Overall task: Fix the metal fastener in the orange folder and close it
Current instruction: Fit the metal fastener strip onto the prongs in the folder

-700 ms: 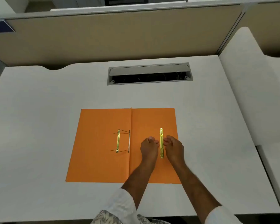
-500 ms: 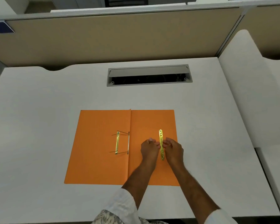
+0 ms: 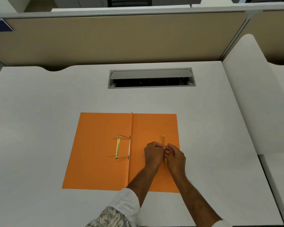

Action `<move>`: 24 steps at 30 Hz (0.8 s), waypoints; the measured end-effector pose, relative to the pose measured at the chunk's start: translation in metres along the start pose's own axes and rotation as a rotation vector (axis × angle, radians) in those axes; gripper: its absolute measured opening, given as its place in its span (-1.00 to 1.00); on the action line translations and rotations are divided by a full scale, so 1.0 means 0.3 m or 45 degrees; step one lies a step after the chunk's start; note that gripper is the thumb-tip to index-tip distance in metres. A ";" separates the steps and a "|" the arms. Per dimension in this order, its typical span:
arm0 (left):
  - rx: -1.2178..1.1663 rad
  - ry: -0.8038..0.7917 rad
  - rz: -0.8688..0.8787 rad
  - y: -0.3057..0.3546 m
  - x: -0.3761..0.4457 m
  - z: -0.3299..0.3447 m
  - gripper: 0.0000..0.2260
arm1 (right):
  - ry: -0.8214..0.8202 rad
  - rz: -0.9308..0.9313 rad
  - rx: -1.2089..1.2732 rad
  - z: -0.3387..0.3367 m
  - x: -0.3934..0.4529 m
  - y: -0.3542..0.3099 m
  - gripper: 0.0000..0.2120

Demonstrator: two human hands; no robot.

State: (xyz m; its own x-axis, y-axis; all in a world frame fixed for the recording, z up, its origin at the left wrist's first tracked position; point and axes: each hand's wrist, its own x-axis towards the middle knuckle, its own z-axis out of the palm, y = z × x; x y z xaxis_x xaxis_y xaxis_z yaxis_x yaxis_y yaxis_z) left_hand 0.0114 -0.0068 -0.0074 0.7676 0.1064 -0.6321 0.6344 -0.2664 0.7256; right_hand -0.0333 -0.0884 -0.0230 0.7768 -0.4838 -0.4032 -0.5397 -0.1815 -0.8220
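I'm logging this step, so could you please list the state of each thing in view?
Orange folder: open, flat on the desk.
Fastener base: on the left flap, prongs raised.
Loose brass strip: on the right flap, pinched by both hands.
Left hand: closed on the strip.
Right hand: closed on the strip.
Cable tray lid: open.

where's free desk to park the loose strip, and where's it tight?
Free: desk left of the orange folder, the band between the folder's far edge and the cable tray, and right of the folder. Tight: right flap, where left hand and right hand pinch the brass strip; prongs by the spine.
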 end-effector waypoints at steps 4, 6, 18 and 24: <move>0.074 -0.017 0.037 -0.008 0.007 -0.018 -0.88 | 0.015 -0.002 -0.018 0.007 -0.004 0.008 -0.69; 0.063 -0.021 0.027 -0.012 0.010 -0.046 -0.84 | 0.009 -0.005 -0.062 0.011 -0.003 0.009 -0.71; -0.201 -0.077 0.018 -0.035 0.015 -0.280 -0.98 | -0.263 -0.007 0.096 0.110 -0.025 -0.094 -0.82; -0.252 -0.022 0.028 -0.013 0.037 -0.403 -0.92 | -0.318 -0.094 0.075 0.203 -0.030 -0.155 -0.83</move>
State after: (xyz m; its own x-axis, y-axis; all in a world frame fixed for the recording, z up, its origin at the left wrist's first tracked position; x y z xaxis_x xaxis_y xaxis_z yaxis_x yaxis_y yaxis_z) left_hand 0.0284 0.1111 0.0156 0.7807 0.0854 -0.6190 0.6246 -0.0751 0.7773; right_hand 0.0045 -0.0233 -0.0057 0.8733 -0.2437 -0.4219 -0.4645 -0.1550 -0.8719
